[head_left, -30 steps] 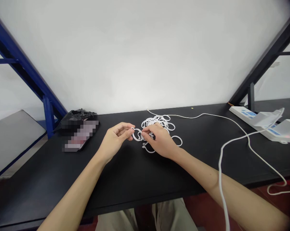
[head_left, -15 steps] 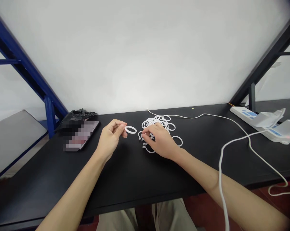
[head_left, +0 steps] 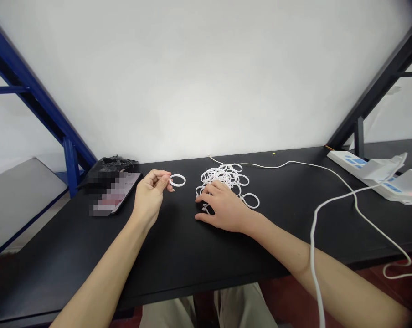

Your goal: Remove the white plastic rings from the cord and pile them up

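Observation:
My left hand (head_left: 149, 195) pinches a single white ring (head_left: 177, 180) between thumb and fingers, held just above the black table (head_left: 178, 246). To its right lies a tangled pile of white rings (head_left: 226, 178). My right hand (head_left: 223, 206) rests on the near side of that pile with fingers spread flat over the rings and nothing gripped.
A phone (head_left: 114, 193) lies at the left beside a black crumpled bag (head_left: 110, 163). A white cable (head_left: 315, 214) runs across the table's right half to white power strips (head_left: 380, 177). Blue shelf struts (head_left: 38, 109) stand at the left, a black strut (head_left: 373, 86) at the right.
My left hand pulled one ring free of the pile and carried it left. My right hand let go of the ring and flattened onto the pile.

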A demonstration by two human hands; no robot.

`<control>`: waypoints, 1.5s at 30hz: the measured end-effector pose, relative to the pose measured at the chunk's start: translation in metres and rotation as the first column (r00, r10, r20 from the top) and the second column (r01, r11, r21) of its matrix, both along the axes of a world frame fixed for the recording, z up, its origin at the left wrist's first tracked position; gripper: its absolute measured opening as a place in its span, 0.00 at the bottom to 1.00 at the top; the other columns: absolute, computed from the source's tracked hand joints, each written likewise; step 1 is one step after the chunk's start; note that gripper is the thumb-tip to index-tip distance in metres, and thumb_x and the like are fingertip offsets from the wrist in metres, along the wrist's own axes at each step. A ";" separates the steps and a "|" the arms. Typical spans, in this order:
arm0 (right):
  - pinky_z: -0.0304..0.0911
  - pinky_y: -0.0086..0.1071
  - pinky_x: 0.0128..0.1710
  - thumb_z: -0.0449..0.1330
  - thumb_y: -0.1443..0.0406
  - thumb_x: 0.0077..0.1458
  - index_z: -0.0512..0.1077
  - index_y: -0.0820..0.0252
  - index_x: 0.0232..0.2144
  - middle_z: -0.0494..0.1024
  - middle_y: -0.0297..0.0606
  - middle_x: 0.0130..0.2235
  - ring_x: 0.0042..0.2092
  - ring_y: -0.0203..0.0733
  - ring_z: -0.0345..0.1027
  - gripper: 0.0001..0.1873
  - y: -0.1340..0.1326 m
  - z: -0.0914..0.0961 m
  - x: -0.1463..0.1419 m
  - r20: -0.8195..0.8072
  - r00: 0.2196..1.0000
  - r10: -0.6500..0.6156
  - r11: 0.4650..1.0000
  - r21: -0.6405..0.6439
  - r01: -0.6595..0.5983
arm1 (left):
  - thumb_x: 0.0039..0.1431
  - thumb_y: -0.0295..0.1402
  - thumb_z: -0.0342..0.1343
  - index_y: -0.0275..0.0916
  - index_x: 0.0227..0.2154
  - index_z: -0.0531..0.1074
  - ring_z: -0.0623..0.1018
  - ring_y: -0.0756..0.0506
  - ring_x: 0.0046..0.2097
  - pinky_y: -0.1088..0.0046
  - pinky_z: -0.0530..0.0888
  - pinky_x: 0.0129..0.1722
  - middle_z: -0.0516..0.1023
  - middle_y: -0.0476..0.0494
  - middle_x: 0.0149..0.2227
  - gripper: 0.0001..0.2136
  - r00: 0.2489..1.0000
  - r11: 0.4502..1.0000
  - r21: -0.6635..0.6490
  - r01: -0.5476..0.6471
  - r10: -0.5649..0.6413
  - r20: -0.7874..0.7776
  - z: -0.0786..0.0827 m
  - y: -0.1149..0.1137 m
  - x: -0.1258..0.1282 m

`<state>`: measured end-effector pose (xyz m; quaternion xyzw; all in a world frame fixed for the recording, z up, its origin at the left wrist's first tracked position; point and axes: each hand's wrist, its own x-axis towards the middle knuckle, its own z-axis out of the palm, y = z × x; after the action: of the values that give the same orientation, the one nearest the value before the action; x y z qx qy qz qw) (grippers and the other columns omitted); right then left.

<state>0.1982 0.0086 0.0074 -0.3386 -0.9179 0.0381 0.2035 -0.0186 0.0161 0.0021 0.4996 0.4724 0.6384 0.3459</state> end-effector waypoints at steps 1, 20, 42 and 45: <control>0.59 0.44 0.51 0.63 0.56 0.55 0.76 0.59 0.41 0.73 0.43 0.41 0.47 0.48 0.61 0.16 0.000 0.000 0.000 0.003 1.000 -0.001 1.000 -0.001 0.001 | 0.54 0.38 0.60 0.38 0.34 0.73 0.72 0.51 0.27 0.72 0.71 0.34 0.72 0.52 0.26 0.09 0.999 1.000 -0.008 -0.030 0.030 -0.036 -0.001 0.000 0.000; 0.63 0.36 0.45 0.57 0.68 0.61 0.73 0.59 0.37 0.74 0.38 0.37 0.41 0.41 0.65 0.05 0.002 0.000 -0.002 -0.345 0.938 0.019 1.000 -0.010 -0.023 | 0.62 0.34 0.47 0.41 0.39 0.73 0.71 0.35 0.48 0.52 0.66 0.48 0.77 0.38 0.43 0.10 0.271 0.956 0.183 -0.230 0.244 -0.931 0.004 -0.011 0.001; 0.69 0.31 0.35 0.66 0.61 0.50 0.75 0.58 0.31 0.78 0.33 0.32 0.33 0.36 0.72 0.07 -0.002 0.009 -0.009 -0.686 0.657 -0.313 0.810 -0.554 -0.193 | 0.54 0.40 0.60 0.41 0.31 0.73 0.74 0.49 0.31 0.73 0.70 0.31 0.77 0.50 0.28 0.08 0.838 0.912 -0.232 0.339 -0.405 -0.367 0.009 -0.030 0.035; 0.70 0.31 0.36 0.64 0.62 0.52 0.75 0.59 0.31 0.79 0.34 0.32 0.34 0.36 0.73 0.06 -0.002 0.010 -0.009 -0.686 0.656 -0.315 0.786 -0.576 -0.225 | 0.56 0.40 0.59 0.41 0.34 0.73 0.75 0.48 0.31 0.72 0.71 0.32 0.77 0.49 0.28 0.09 0.844 0.916 -0.236 0.324 -0.393 -0.366 0.012 -0.030 0.034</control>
<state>0.1894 0.0067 0.0174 -0.3625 -0.6743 0.4662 0.4434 0.0154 -0.0137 0.0137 0.6705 0.4827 0.4031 0.3937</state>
